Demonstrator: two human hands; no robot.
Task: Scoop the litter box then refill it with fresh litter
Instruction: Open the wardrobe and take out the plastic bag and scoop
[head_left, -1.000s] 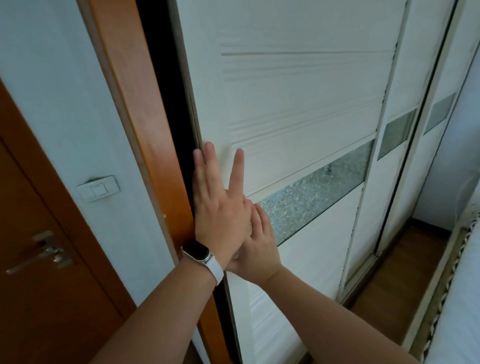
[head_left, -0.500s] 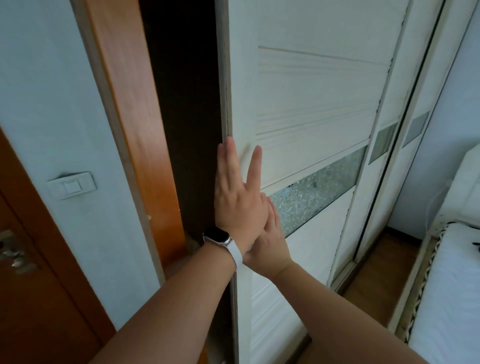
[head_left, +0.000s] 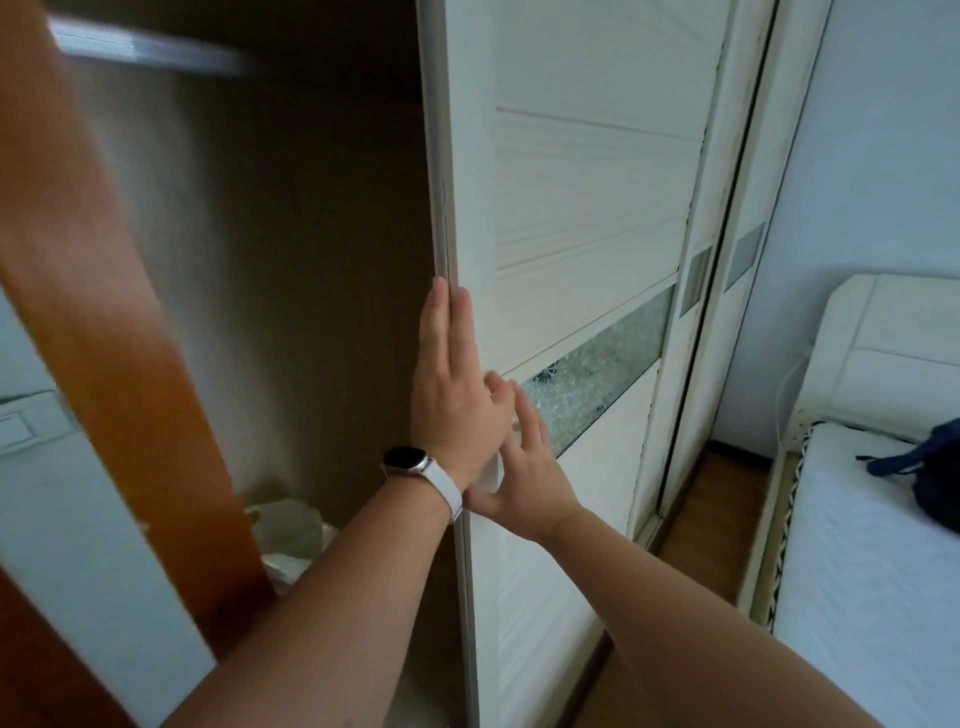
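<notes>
White bed (head_left: 857, 587) at right, a dark blue bag (head_left: 935, 478) on the mattress near its right edge.

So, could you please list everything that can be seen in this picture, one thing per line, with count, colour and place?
Sliding wardrobe door: one, white, centre, slid partly open.
Patterned glass strip: one, silvery, across that door.
Further door panels: at least one, white, to the right.
Wardrobe interior: one, dark brown, left of centre.
Bags: pale, count unclear, low inside the wardrobe.
Wooden frame: one, orange-brown, left.
Wall switch: one, white, far left.
Bed: one, white, right.
Dark bag: one, navy, on the bed.
Watch: one, white strap, left wrist.
Left hand: flat on the door edge.
Right hand: flat on the door.
</notes>
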